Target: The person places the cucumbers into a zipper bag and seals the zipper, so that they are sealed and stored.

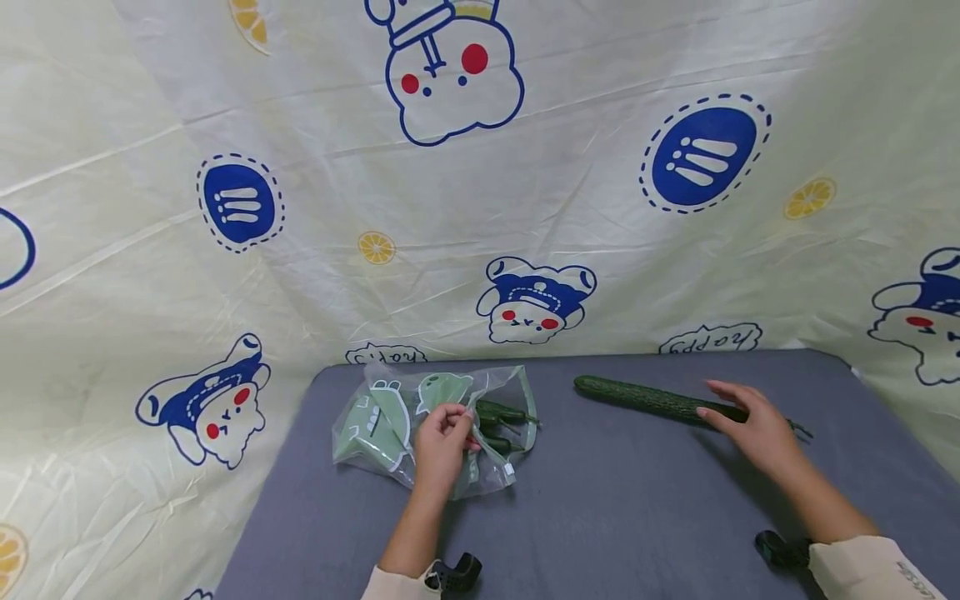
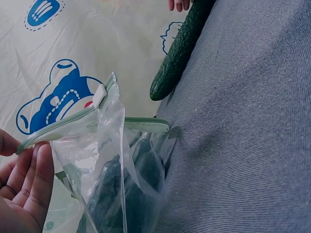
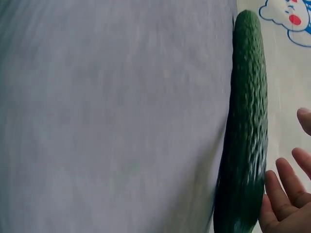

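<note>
I find the cucumber (image 1: 645, 397) lying on the right side of the tabletop (image 1: 600, 517), near the far edge, its thin stem (image 1: 799, 428) pointing right. The right hand (image 1: 761, 429) is over the stem half, its fingers (image 3: 290, 179) spread and released; I cannot tell whether they touch the skin.

To the left, well apart from the cucumber, I record a clear zip bag (image 1: 356, 437) on the tabletop, printed with pale green figures and lying with its mouth toward the cucumber. Several dark green vegetables (image 1: 501, 412) are inside, stems toward the mouth. The left hand (image 1: 441, 446) is at the near side of that mouth. In the left wrist view I see its fingers (image 2: 41, 179) pinching the green zip strip (image 2: 58, 127), which stands apart from the opposite strip. A white slider (image 2: 99, 96) sits at the strip's end.

Further out, I note a pale sleeve on each forearm and a dark wrist camera (image 1: 459, 573) beside the left one, with another (image 1: 778, 550) beside the right. A cream cloth (image 1: 315, 167) printed with blue figures and orange slices hangs behind the tabletop.
</note>
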A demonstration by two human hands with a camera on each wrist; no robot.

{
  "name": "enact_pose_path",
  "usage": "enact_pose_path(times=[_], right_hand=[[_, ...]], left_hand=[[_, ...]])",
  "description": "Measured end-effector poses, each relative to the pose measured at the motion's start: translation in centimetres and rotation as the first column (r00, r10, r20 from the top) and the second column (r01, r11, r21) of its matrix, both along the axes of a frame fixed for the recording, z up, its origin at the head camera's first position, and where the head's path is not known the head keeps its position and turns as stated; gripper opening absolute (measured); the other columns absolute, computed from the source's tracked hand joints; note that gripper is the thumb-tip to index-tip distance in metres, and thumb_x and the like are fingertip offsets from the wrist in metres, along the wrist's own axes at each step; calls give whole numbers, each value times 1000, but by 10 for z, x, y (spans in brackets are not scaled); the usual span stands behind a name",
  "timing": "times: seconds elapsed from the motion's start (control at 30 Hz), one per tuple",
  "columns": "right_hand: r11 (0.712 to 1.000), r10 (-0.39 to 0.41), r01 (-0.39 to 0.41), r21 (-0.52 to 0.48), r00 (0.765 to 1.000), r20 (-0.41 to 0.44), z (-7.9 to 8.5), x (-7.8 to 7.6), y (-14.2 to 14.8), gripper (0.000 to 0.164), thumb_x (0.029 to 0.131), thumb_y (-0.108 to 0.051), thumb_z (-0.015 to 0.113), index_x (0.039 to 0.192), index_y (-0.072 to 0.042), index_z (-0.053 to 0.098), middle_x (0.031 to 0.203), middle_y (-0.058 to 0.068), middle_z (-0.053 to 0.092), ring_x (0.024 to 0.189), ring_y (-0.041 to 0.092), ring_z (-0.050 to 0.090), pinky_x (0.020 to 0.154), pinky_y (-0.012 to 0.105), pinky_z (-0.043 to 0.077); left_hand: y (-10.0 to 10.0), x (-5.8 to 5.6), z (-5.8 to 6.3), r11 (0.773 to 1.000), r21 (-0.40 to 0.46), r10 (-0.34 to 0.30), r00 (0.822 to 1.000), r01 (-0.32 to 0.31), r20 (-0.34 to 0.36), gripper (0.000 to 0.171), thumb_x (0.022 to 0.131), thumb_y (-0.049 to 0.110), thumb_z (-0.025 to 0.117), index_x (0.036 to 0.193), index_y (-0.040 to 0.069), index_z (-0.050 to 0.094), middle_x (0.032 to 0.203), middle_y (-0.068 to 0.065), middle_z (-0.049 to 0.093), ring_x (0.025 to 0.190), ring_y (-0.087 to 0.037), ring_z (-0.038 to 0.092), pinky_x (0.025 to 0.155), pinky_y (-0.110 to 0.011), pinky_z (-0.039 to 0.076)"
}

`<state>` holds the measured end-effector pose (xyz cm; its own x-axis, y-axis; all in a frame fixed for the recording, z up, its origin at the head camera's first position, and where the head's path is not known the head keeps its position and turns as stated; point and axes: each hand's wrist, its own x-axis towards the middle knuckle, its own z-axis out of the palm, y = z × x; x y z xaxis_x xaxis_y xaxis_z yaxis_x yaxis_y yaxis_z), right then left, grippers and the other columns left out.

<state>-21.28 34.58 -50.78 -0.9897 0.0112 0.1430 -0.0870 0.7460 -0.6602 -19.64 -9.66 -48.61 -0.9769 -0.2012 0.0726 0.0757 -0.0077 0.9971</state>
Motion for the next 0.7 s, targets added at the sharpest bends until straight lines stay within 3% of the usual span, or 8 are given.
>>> enact_pose_path(times=[0.37, 0.6, 0.7], right_hand=[[999, -21, 17, 37, 996, 86, -5, 0, 39, 74, 99, -49, 59, 150, 1, 41, 145, 34, 47, 132, 61, 35, 93, 71, 38], [997, -17, 0, 77, 974, 224, -9, -4, 52, 83, 96, -61, 56, 150, 0, 41, 151, 38, 35, 135, 63, 28, 94, 75, 36], [994, -4, -23, 106, 970, 243, -8, -6, 52, 81, 96, -61, 57, 148, 0, 44, 151, 42, 32, 134, 65, 28, 95, 77, 35]], left_hand=[[0, 1, 0, 1000, 7, -3, 1000, 3, 3, 15, 94, 7, 66, 102, -6, 65, 79, -8, 64, 55, -13, 62, 54, -30, 63], [0, 1, 0, 1000, 2, -5, 1000, 5, 6, 15, 94, 6, 66, 102, -7, 65, 78, -8, 63, 55, -13, 62, 54, -29, 63], [0, 0, 0, 1000, 2, -4, 1000, 4, 2, 15, 94, 5, 66, 101, -8, 65, 77, -7, 63, 54, -13, 61, 54, -28, 63]])
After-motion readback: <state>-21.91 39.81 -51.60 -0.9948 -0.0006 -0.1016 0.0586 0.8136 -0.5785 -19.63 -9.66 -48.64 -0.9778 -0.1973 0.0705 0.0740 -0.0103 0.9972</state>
